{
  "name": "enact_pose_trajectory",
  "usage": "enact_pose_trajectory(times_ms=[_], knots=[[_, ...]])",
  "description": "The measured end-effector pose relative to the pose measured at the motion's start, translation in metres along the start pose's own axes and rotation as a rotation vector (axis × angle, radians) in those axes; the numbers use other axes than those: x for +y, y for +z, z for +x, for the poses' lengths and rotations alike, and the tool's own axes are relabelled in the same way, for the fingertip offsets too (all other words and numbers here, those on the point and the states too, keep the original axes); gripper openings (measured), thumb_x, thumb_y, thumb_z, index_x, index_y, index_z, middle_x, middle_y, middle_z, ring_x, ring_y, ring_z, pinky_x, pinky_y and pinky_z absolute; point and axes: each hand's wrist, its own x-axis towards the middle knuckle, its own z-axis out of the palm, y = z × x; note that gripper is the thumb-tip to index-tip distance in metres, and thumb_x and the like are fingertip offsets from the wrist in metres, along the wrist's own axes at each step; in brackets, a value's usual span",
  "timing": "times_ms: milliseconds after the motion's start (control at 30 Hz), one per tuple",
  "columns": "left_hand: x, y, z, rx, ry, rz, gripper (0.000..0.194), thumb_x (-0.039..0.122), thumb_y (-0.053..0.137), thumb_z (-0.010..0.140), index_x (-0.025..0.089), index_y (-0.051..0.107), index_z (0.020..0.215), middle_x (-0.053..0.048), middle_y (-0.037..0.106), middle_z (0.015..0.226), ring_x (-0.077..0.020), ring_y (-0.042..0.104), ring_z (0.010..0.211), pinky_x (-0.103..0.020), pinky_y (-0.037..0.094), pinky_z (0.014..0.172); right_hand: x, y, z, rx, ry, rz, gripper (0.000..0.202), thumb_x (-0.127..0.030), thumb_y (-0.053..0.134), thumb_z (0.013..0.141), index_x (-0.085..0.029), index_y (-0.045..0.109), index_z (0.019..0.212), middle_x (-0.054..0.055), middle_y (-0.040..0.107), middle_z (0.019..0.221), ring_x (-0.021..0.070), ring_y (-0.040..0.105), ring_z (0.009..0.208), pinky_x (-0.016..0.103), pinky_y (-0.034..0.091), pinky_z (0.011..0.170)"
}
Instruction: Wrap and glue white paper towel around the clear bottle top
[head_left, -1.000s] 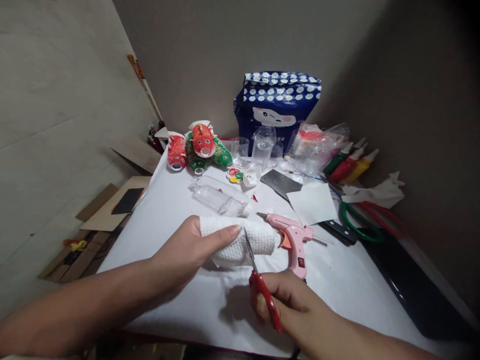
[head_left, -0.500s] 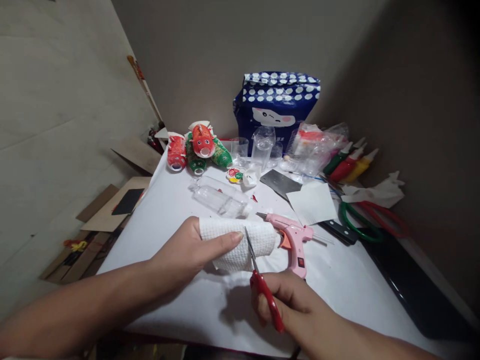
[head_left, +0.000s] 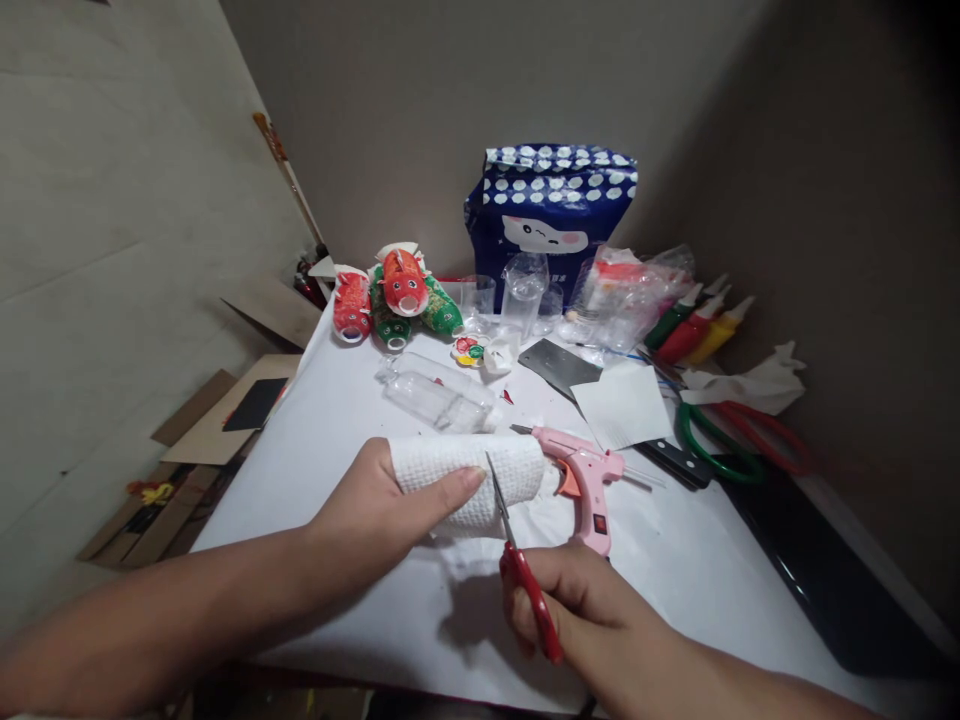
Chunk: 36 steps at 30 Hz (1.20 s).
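Observation:
White textured cloth or paper (head_left: 427,460) is pinched in my left hand (head_left: 405,500), its thumb lying on top and the fingers hidden beneath. My right hand (head_left: 577,600) grips red-handled scissors (head_left: 531,598), whose blades point up and away and lie over the white piece, right of my left thumb. The blades look close together. Just right of the white piece, a pink glue gun (head_left: 589,480) lies on the white table (head_left: 300,620).
Clear plastic bottles (head_left: 435,395) lie beyond my left hand. Red and green fish figures (head_left: 405,285) sit at the back left, near a blue bag (head_left: 555,215). Right of the glue gun are a knife handle (head_left: 679,462), green-handled scissors (head_left: 686,430) and paint bottles (head_left: 686,335).
The white piece has shifted slightly left, and its right end has drawn back a little from the glue gun. Both hands keep their holds.

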Motion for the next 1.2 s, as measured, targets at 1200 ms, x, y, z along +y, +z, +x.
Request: enact_pose_trajectory(times_ms=[1200], knots=[[0.002, 0.002, 0.005, -0.132, -0.091, -0.368, 0.043, 0.022, 0.074, 0.081, 0.018, 0.066, 0.123, -0.012, 0.072, 0.117, -0.0260, 0.070, 0.102, -0.040, 0.053, 0.096, -0.006, 0.003, 0.003, 0.014, 0.034, -0.002, 0.056, -0.070, 0.049, 0.085, -0.019, 0.042, 0.064, -0.005, 0.037, 0.060, 0.0098, 0.030, 0.057, 0.024, 0.025, 0.054]])
